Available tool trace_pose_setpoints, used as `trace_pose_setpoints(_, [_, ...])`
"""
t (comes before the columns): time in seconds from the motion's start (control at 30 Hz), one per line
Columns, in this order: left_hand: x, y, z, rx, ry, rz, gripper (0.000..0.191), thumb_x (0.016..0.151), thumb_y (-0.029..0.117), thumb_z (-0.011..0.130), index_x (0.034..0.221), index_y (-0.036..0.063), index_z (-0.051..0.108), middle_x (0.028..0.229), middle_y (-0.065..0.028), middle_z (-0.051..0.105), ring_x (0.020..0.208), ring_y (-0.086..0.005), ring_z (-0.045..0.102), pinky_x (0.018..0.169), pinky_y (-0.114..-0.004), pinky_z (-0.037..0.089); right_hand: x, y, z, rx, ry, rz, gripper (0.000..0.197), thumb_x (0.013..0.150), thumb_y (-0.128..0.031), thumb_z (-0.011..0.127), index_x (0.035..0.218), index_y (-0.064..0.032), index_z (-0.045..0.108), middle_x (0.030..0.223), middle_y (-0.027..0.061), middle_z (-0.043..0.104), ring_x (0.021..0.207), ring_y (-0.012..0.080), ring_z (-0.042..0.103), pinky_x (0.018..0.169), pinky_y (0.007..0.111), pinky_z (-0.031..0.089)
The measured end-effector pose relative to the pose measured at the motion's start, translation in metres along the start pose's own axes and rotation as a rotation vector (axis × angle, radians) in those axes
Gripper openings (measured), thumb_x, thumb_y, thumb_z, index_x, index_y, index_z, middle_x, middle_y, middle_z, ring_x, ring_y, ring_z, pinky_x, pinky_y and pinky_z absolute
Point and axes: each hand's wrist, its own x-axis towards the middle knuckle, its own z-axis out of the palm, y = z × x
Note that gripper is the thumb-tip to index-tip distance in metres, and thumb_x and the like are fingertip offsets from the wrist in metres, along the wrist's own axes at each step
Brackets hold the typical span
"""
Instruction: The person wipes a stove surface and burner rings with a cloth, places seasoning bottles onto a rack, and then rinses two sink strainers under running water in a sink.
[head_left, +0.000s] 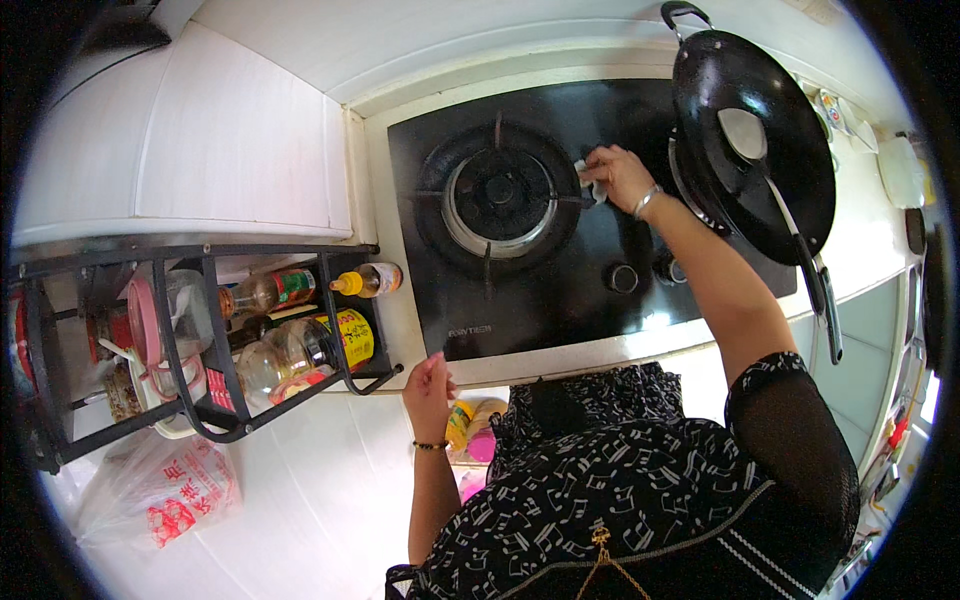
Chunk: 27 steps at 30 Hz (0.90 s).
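Observation:
My right hand (616, 177), with a silver bangle at its wrist, presses a crumpled white tissue or cloth (598, 190) on the black gas cooktop (555, 300), just right of the left burner (500, 191). That burner has a metal ring and pan supports around it. My left hand (430, 382), with a beaded bracelet, hangs at the cooktop's front left edge, its fingers curled; whether it pinches something small cannot be made out. A black wok (701, 142) stands steeply tilted over the right burner, a metal spatula (743, 135) resting in it.
Left of the cooktop stands a black metal rack (247, 431) with bottles and jars. A yellow-capped bottle (382, 279) lies close to the cooktop's edge. A plastic bag (172, 487) hangs below the rack. Handles of the wok and spatula jut past the counter's front edge.

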Motion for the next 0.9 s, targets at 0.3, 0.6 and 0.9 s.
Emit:
trace_pose_setpoints(0.3, [-0.013,-0.029,-0.021,-0.153,-0.079,-0.239,0.025,0.081,0.026,0.054,0.091,0.003,0.057,0.068,-0.0012,0.053,0.056,-0.0076,0.05,0.047,-0.019,0.039,-0.076,-0.117,0.011,-0.194,0.068,0.203,0.023,0.066,-0.011,0.052,0.084,-0.0204,0.064,0.087,-0.0004,0.054,0.084,0.0175,0.05,0.072,0.034,0.035])
trace_pose_setpoints(0.6, [-0.018,-0.023,-0.026,-0.108,-0.269,-0.107,0.021,0.082,0.023,0.054,0.092,0.005,0.057,0.066,0.0003,0.052,0.054,-0.0059,0.049,0.046,-0.018,0.039,-0.102,-0.254,0.079,-0.046,-0.042,0.0,0.016,0.07,-0.015,0.048,0.079,-0.0113,0.06,0.087,0.0078,0.058,0.082,0.0207,0.056,0.069,0.032,0.045])
trace_pose_setpoints(0.9, [-0.052,-0.042,-0.036,-0.085,-0.161,-0.113,0.018,0.079,0.024,0.056,0.085,0.0073,0.059,0.066,0.0021,0.052,0.055,-0.0061,0.048,0.047,-0.019,0.037,-0.171,-0.185,0.003,2.414,0.05,0.468,0.038,0.081,-0.006,0.038,0.119,-0.0029,0.037,0.116,0.0141,0.047,0.103,0.023,0.05,0.086,0.035,0.043])
